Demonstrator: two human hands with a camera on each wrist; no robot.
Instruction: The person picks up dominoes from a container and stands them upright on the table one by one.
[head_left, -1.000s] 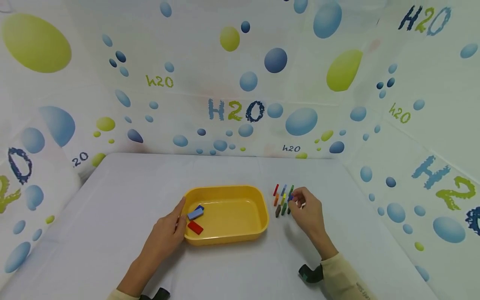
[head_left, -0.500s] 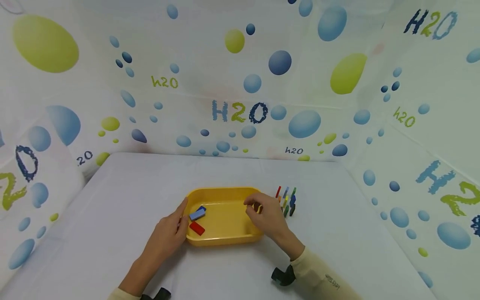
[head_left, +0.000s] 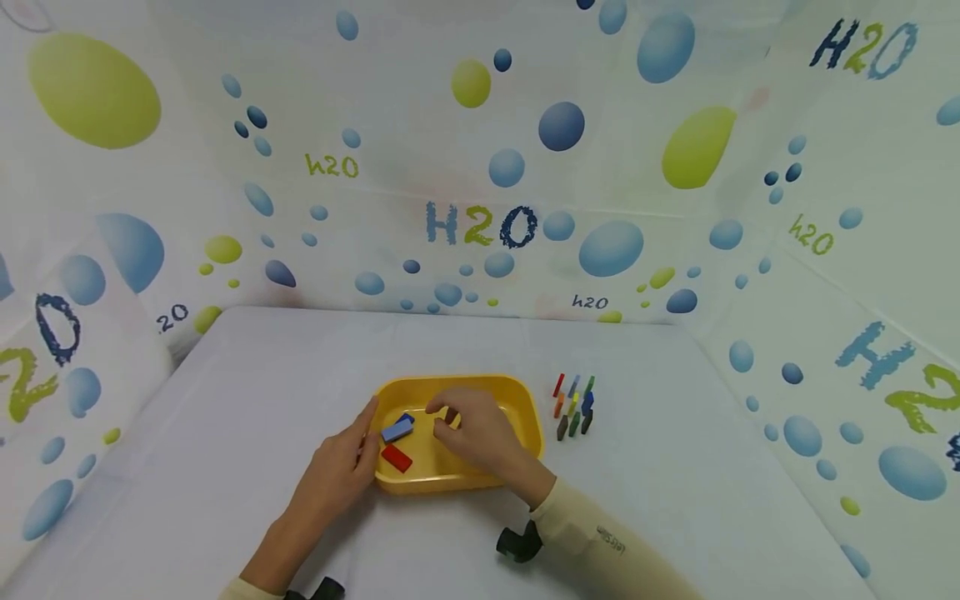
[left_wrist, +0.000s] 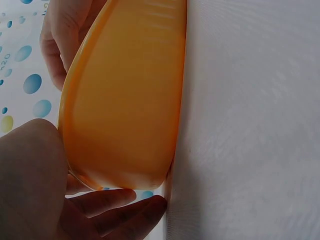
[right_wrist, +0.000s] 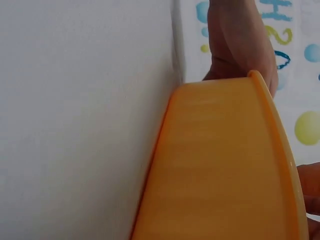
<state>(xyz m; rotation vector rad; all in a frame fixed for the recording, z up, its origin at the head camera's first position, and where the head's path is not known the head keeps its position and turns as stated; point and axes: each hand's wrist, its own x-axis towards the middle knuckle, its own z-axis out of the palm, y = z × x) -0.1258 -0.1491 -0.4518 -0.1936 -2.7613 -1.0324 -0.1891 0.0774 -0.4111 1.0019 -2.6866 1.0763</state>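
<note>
A yellow plastic tray (head_left: 457, 484) stands on the white table; its outer wall (left_wrist: 125, 100) fills much of the left wrist view. My left hand (head_left: 333, 471) grips its left end, thumb by the rim and fingers along the outside. Inside, at that end, lie a dark blue domino block (head_left: 407, 417), a light blue one (head_left: 397, 431) and a red one (head_left: 397, 457). Over the tray's middle is my right hand (head_left: 483, 433), fingers bent, thumb and forefinger apart, nothing visible between them. The right wrist view catches only part of its fingers (right_wrist: 310, 187) past the rim.
Right of the tray, several coloured domino blocks stand on the table in short rows, among them a yellow block (head_left: 573, 404), a dark blue block (head_left: 588, 403) and a red block (head_left: 558, 385). A patterned cloth (head_left: 390, 183) hangs behind and at both sides.
My right hand has moved left from the dark blue domino block in the rows to over the tray. That block stands among the others. My left hand keeps its grip on the tray.
</note>
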